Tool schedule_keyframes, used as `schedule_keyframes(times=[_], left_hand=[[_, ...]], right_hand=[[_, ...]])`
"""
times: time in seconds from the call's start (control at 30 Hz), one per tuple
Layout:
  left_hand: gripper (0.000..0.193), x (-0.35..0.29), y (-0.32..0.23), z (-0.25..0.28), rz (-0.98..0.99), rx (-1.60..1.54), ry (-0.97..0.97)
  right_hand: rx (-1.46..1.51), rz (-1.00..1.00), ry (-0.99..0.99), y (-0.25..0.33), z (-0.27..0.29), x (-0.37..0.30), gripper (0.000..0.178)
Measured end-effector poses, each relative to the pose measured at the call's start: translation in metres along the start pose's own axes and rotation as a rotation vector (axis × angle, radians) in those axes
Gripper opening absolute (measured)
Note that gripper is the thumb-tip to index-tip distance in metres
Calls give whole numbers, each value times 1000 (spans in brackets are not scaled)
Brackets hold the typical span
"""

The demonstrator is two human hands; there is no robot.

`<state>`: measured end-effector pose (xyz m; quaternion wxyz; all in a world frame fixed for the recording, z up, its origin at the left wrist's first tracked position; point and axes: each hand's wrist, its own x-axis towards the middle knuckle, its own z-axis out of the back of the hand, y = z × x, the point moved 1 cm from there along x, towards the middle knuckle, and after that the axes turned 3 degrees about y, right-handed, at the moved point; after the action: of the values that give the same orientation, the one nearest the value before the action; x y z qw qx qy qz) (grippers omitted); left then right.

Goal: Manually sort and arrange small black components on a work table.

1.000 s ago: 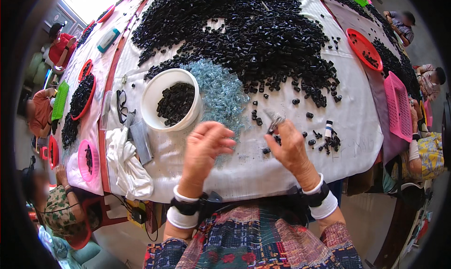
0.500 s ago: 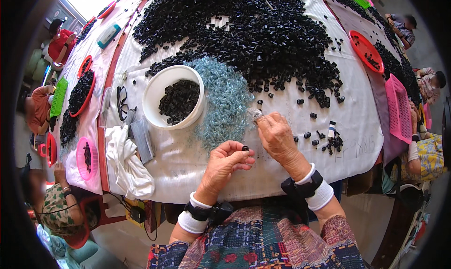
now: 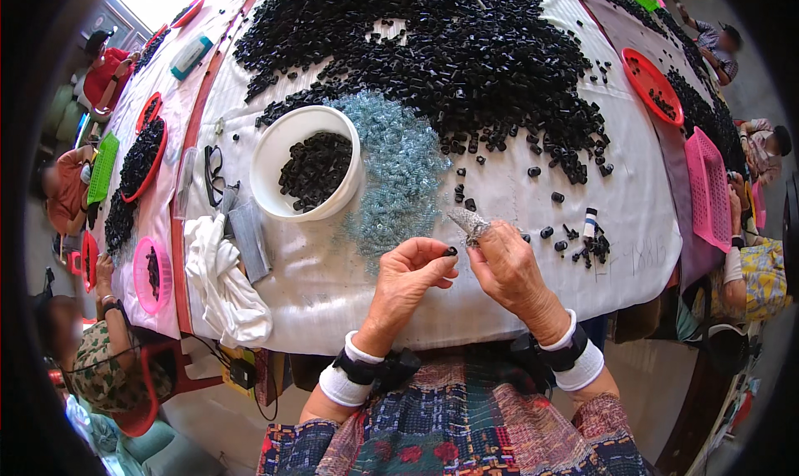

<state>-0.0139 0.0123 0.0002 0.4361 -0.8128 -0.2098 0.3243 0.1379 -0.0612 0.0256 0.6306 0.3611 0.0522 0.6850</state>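
My left hand [image 3: 409, 275] pinches a small black plastic cap [image 3: 450, 251] between thumb and fingertips, above the near part of the white cloth. Close by on the right, my right hand [image 3: 514, 268] is closed round a pointed tool wrapped in silvery foil [image 3: 468, 222]; its tip points away to the upper left. The hands are near each other but apart. Beyond them lies a heap of clear bluish plastic rings or springs [image 3: 395, 164], too small to name surely. A white bowl [image 3: 265, 172] of black parts stands left of that heap.
A huge pile of black caps [image 3: 433, 52] covers the far table. Glasses [image 3: 215, 176] and white cloth gloves [image 3: 220, 285] lie at left. At right sit a small white bottle [image 3: 590, 220], a red tray [image 3: 639, 76] and a pink basket [image 3: 707, 189]. Other people sit along both sides.
My right hand has drawn back toward me from the bluish heap, and the foil-wrapped tool shows more. My left hand, still pinching the cap, has moved slightly right and away from me.
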Motion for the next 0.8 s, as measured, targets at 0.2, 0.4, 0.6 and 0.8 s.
schedule_keyframes(times=[0.2, 0.4, 0.6, 0.8], left_hand=[[15, 7, -3, -8, -96, -91, -3], [15, 11, 9, -6, -115, -11, 12], [20, 9, -1, -16, -34, 58, -70], [16, 12, 3, -15, -132, 206, -72]], right_hand=[[215, -84, 63, -3, 4, -7, 22], [526, -452, 17, -10, 0, -7, 19], [277, -247, -75, -10, 5, -7, 18], [59, -40, 22, -4, 12, 0, 21]])
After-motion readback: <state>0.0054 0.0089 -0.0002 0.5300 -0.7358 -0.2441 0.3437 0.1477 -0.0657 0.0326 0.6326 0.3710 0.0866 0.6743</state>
